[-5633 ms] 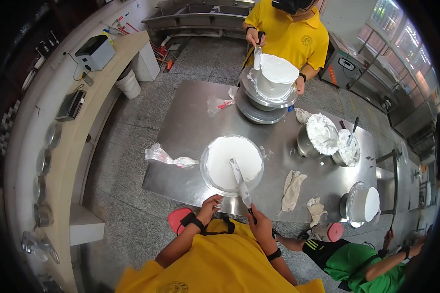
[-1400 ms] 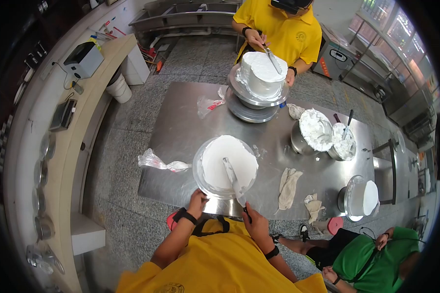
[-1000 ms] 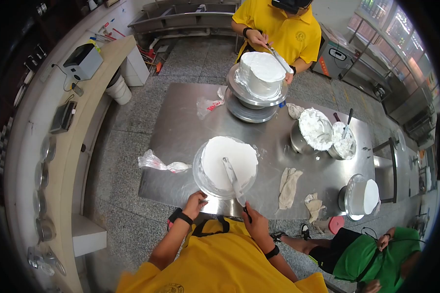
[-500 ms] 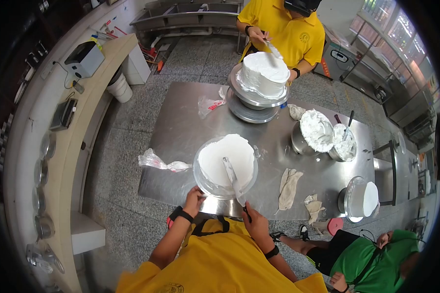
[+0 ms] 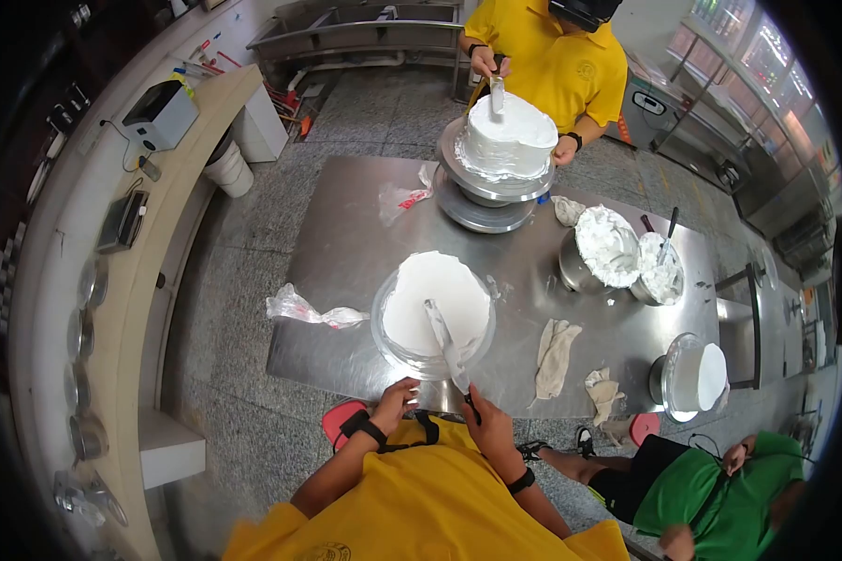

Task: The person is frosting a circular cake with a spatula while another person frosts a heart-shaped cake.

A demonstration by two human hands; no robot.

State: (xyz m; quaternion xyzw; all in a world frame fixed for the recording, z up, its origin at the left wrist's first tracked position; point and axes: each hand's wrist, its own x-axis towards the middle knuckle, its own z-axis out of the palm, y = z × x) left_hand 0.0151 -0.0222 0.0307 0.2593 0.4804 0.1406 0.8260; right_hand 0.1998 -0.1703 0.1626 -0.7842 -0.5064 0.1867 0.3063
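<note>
A round cake coated in white cream (image 5: 430, 294) sits on a turntable (image 5: 381, 341) at the table's near edge. My right hand (image 5: 489, 425) is closed on the dark handle of a long metal spatula (image 5: 447, 348), whose blade lies over the cream top. Below the turntable's near left rim is my left hand (image 5: 398, 404), its fingers bent and close together; whether anything is between them is too small to tell.
Across the metal table (image 5: 346, 206), a person in yellow (image 5: 571, 70) works on a tall cream cake (image 5: 510, 140). Cream bowls (image 5: 608, 248) (image 5: 661, 271), cloths (image 5: 556, 360) (image 5: 603, 393), a plastic bag (image 5: 313, 310) and another cake (image 5: 709, 379) stand around. A person in green (image 5: 720, 496) sits at right.
My left hand has moved right and slightly down, away from the turntable rim. My right hand and spatula have hardly moved. The person opposite has shifted their spatula left over the tall cake.
</note>
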